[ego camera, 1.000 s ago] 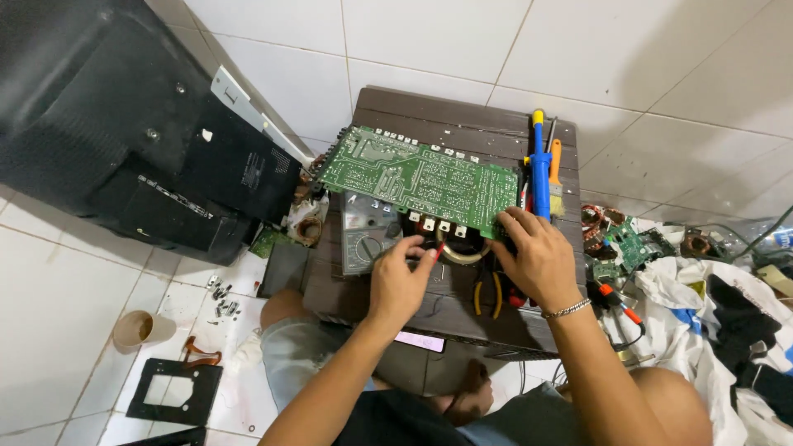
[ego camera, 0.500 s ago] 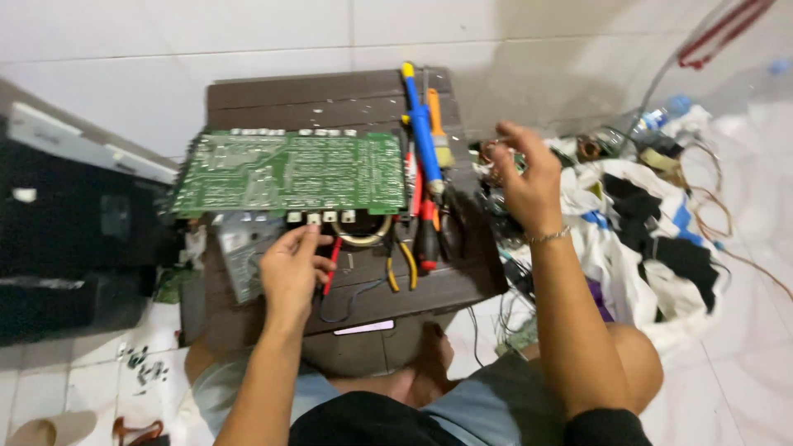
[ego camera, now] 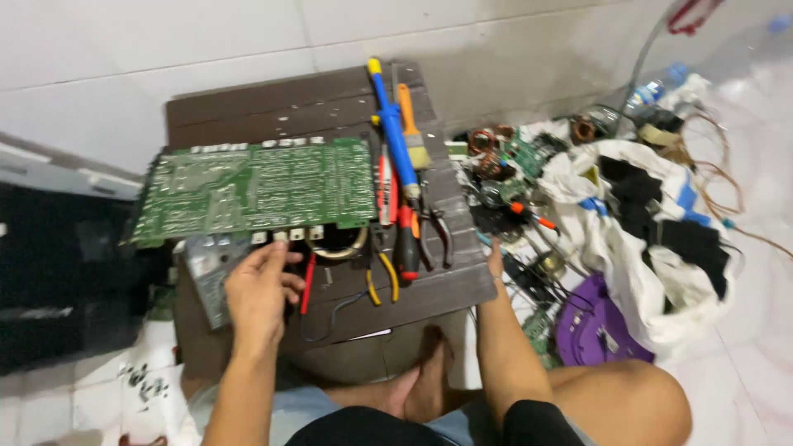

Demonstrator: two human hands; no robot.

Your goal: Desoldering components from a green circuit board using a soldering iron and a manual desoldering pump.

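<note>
Where board (ego camera: 256, 188) overhangs — left hand (ego camera: 258, 293) (open).

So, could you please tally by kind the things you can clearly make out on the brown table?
Green board: 1
Brush: 1
Pliers: 2
Blue-handled tool: 1
Red-and-black screwdriver: 1
Total: 6

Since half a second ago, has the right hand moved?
Yes. The right hand has dropped from up beside the blue tool at the table's far right to the table's near right edge, reaching down into the parts pile.
</note>
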